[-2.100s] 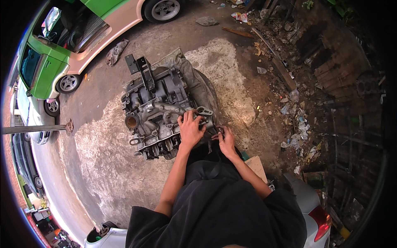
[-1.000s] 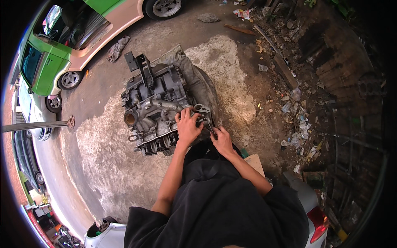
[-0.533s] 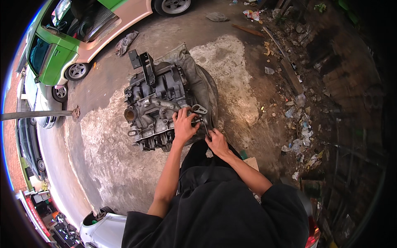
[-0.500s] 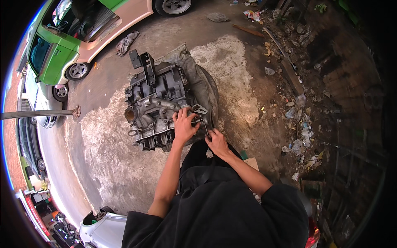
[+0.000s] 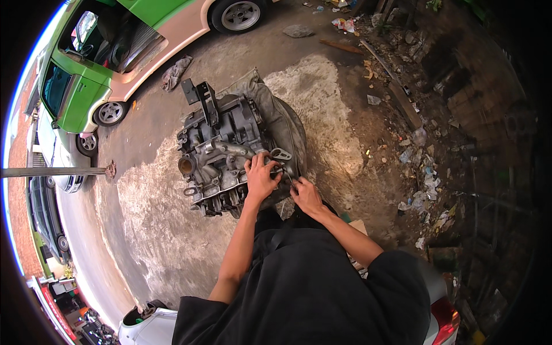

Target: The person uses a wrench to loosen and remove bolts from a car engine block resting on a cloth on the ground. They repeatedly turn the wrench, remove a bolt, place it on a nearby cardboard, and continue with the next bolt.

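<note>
An engine block (image 5: 227,123) with a grey cast manifold (image 5: 221,152) lies in front of me on a cloth-covered round support. My left hand (image 5: 263,178) is at the engine's near right edge, its fingers curled and its thumb bent round the head end of a wrench. The fastener under those fingers is hidden. Just to the right, my right hand (image 5: 307,196) is closed on the handle of the same wrench (image 5: 291,176), of which only a short dark length shows. Beyond my left fingertips sits a metal bracket with a slot (image 5: 281,154).
A grey cloth (image 5: 282,115) hangs over the support on the engine's right. A black upright bracket (image 5: 201,100) sticks up from the engine's far side. Litter and planks (image 5: 422,167) line the right. A green and cream van (image 5: 109,86) stands at far left, a pole (image 5: 57,172) below it.
My right hand has moved slightly forward, toward the engine, with the wrench handle. The left hand stays at the same spot on the engine. The whole view has shifted a little.
</note>
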The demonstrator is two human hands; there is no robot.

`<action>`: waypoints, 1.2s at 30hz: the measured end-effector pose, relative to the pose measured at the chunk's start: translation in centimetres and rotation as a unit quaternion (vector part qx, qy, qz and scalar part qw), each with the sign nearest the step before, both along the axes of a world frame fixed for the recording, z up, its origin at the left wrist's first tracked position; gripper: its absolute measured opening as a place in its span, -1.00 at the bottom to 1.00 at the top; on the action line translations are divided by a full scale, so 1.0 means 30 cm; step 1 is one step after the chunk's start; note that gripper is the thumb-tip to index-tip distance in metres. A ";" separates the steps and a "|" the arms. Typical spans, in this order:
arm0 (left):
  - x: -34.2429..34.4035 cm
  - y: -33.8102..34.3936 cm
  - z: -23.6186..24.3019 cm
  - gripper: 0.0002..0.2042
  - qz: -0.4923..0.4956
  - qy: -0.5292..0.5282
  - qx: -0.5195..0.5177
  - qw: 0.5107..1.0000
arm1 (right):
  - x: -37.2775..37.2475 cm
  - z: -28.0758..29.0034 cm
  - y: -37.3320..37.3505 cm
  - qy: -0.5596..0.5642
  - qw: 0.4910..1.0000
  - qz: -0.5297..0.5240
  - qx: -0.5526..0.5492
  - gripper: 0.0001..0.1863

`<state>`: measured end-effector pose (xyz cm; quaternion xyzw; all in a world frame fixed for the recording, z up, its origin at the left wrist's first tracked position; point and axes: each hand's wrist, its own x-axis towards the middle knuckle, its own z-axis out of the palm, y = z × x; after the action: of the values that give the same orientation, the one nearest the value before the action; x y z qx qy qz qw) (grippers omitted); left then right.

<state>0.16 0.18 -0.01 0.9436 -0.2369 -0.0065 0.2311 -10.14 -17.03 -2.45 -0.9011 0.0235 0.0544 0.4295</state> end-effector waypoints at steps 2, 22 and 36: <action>-0.002 0.015 -0.002 -0.70 -0.017 -0.003 -0.010 1.000 | 0.006 0.013 0.023 0.007 1.000 -0.009 -0.022 -0.72; 0.021 0.077 -0.014 -0.52 -0.079 0.032 -0.031 0.996 | 0.263 0.121 0.096 -0.171 0.973 -0.145 0.052 -0.78; 0.016 0.064 0.005 -0.60 -0.067 0.029 -0.026 0.997 | 0.215 0.195 -0.005 -0.098 0.951 -0.251 0.154 -0.77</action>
<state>0.62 2.09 0.13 0.9187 -0.2924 -0.0433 0.2619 -3.68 -17.18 3.39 -0.7898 0.1981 -0.1405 0.5632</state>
